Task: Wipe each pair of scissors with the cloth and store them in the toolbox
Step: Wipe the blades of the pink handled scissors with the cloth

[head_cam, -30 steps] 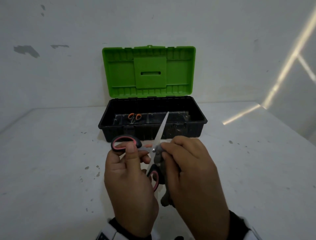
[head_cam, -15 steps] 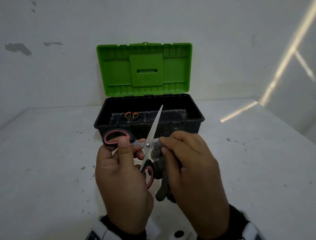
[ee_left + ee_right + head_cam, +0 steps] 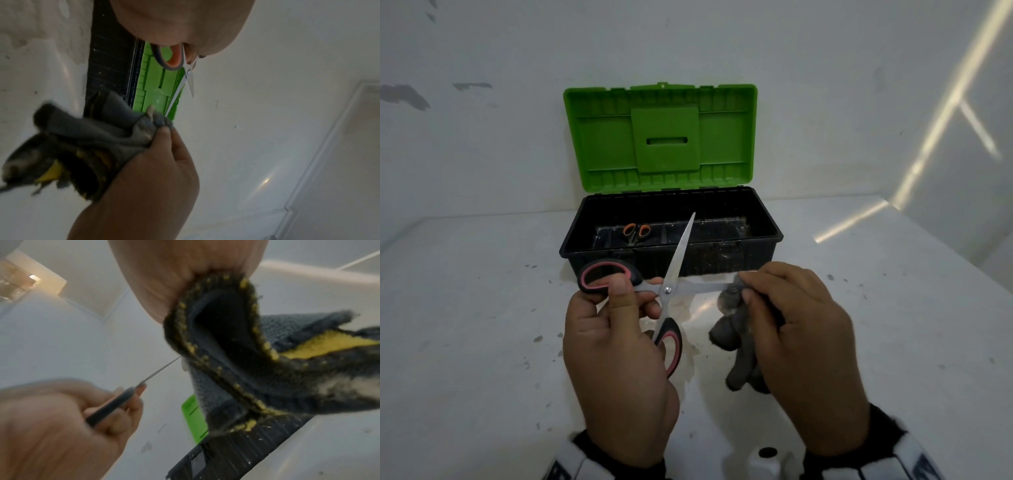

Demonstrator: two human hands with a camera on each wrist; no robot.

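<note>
The black-and-pink-handled scissors (image 3: 667,290) hang over the table with their blades spread apart. My left hand (image 3: 619,301) grips the upper handle loop (image 3: 606,275), thumb on top. One blade (image 3: 683,250) points up toward the toolbox. The other blade (image 3: 700,287) runs right into the grey cloth (image 3: 732,329), which my right hand (image 3: 751,291) pinches around that blade's tip. In the right wrist view the cloth (image 3: 226,353) shows yellow stitching and hides the blade's end (image 3: 160,369). A small orange-handled pair of scissors (image 3: 637,231) lies inside the black toolbox (image 3: 767,240).
The toolbox stands open against the back wall, its green lid (image 3: 661,137) upright. The white table (image 3: 482,325) is speckled with dark marks. A white object with a black cap (image 3: 767,459) sits at the near edge between my wrists.
My right hand has slid the cloth rightward along the horizontal blade, from the pivot out to the tip. The left hand keeps its hold on the handle.
</note>
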